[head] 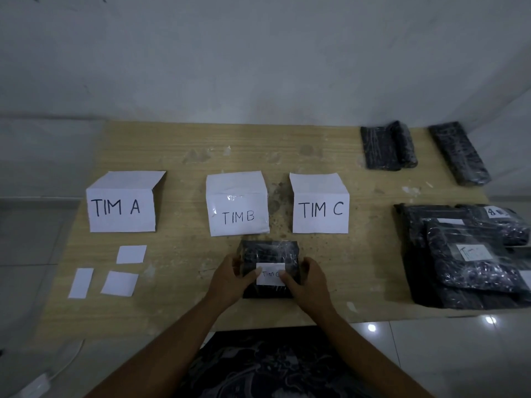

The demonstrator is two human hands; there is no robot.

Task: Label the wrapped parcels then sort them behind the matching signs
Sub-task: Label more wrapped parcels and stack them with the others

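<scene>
The right hand is partly covering the white paper label, so its writing seems to read "TIM C". Both hands, left hand included, are clamping their fingers on the black plastic-wrapped parcel, lying near the folded white "TIM B" sign on the wooden table.

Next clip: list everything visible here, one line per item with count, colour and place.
Folded paper signs: 3, white, in a row mid-table: TIM A, TIM B, TIM C.
Blank paper slips: 3, white, near-left.
Black plastic-wrapped parcel: 1, bearing a white label reading TIM and a partly covered letter, in front of TIM B.
Unlabelled black parcels: about 3, far right.
Labelled black parcels: several, stacked near-right.
Wooden table: 1, tan.
Left hand, right hand: gripping the front parcel's sides, thumbs on its label.
</scene>
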